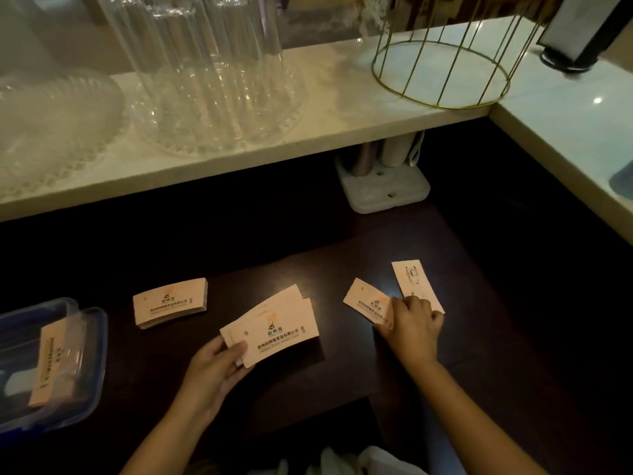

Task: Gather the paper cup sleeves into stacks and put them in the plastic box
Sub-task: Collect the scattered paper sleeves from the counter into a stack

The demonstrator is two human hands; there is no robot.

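Sleeves [366,301]: two loose, three stacks, two hands [214,366].

Two bare forearms; sleeveless to the frame edge; hands [219,365] unadorned

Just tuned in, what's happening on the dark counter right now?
A person is collecting paper cup sleeves. The left hand holds a fanned stack of sleeves, while the right hand presses on two loose sleeves. Another neat stack lies on the counter, and one stack already sits in the plastic box at far left.
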